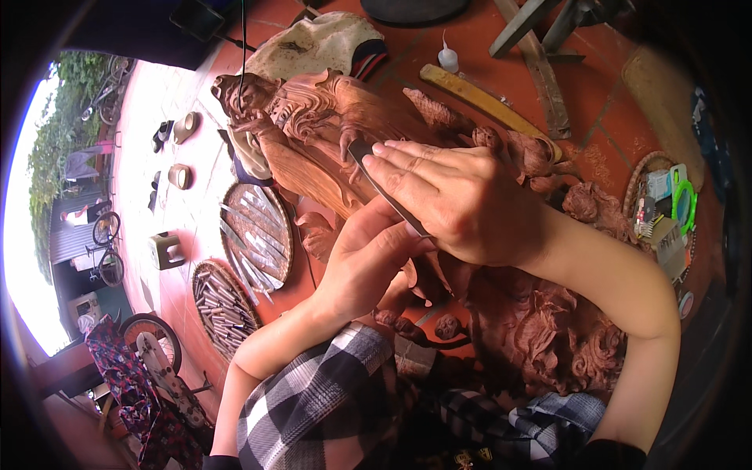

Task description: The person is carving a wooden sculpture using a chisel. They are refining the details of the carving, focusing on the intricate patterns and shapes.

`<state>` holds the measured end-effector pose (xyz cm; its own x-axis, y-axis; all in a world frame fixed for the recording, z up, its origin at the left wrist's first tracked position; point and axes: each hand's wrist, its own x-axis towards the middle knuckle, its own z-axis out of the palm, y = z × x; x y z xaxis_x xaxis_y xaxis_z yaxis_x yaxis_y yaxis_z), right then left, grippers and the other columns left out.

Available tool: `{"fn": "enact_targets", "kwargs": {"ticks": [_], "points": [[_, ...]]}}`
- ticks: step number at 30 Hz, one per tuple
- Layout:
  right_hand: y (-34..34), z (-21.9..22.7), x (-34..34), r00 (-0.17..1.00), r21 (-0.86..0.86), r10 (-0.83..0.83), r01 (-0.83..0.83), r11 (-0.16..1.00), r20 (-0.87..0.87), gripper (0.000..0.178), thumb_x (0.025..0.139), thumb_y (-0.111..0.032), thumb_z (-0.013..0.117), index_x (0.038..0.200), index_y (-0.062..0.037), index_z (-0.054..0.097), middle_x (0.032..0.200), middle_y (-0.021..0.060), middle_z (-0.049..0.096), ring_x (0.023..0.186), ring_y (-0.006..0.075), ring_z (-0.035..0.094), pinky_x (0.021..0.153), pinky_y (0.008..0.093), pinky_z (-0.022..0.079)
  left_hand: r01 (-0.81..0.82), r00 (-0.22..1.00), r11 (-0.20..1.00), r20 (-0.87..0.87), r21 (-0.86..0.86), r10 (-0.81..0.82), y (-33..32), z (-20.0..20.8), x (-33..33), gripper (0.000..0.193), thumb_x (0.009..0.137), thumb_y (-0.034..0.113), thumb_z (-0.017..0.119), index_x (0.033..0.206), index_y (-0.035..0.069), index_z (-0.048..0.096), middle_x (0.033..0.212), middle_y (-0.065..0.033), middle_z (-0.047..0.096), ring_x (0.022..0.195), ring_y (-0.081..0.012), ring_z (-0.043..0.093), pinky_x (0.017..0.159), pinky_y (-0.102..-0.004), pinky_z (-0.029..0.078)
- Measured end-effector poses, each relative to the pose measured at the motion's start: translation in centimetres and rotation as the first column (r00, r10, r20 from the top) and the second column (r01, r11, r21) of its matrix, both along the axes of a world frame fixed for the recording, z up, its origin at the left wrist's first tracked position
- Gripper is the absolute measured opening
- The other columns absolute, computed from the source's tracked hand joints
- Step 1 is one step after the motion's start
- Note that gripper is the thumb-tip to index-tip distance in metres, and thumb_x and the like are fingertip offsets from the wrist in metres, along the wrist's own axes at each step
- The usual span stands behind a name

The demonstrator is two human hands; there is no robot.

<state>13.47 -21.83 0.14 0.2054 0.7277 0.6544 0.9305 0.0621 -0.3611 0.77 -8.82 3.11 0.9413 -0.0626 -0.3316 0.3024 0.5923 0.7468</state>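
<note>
A large reddish-brown wood carving of a robed figure point(313, 168) lies tilted in front of me, with its head toward the far left. Across its middle, both my hands hold a thin, dark, flat strip point(362, 149), which looks like a scraper or file. My left hand point(368, 247) is closed around the near end, thumb on top. Over the strip, my right hand point(446, 188) lies palm down, fingers pressed together along its far part; its thumb is hidden. The strip's lower face and its contact with the wood cannot be seen.
Left are a basket of long flat tools point(258, 235) and a basket of short chisels point(223, 309). A speckled cloth point(313, 47) supports the carving's head. Beyond are a yellow wooden bar point(486, 98) and a small white bottle point(447, 59). Another basket point(638, 176) holds brushes and boxes at right.
</note>
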Motion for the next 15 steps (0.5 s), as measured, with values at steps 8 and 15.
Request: {"fn": "enact_targets", "kwargs": {"ticks": [8, 15], "points": [[-0.3, 0.7, -0.2, 0.994, 0.009, 0.034, -0.034, 0.999, -0.107, 0.044, 0.073, -0.010, 0.064, 0.112, 0.0113, 0.062, 0.112, 0.0242, 0.067, 0.105, 0.0342, 0.068, 0.093, 0.0400, 0.056, 0.001, 0.996, 1.000, 0.092, -0.026, 0.002, -0.5, 0.3, -0.3, 0.034, 0.100, 0.013, 0.054, 0.127, -0.005, 0.048, 0.115, -0.0119, 0.063, 0.110, -0.0176, 0.061, 0.096, -0.0307, 0.048], [-1.3, 4.4, 4.2, 0.739, 0.141, 0.103, -0.011, 0.990, -0.666, 0.010, 0.077, -0.001, 0.073, 0.080, 0.0047, 0.066, 0.069, 0.0144, 0.069, 0.066, 0.0199, 0.071, 0.056, 0.0307, 0.053, -0.194, 0.980, 0.232, 0.198, 0.953, 0.004, 1.4, 2.9, -1.1, 0.026, 0.084, 0.013, 0.077, 0.100, -0.004, 0.064, 0.089, -0.0084, 0.068, 0.078, -0.0115, 0.064, 0.065, -0.0283, 0.052]]}}
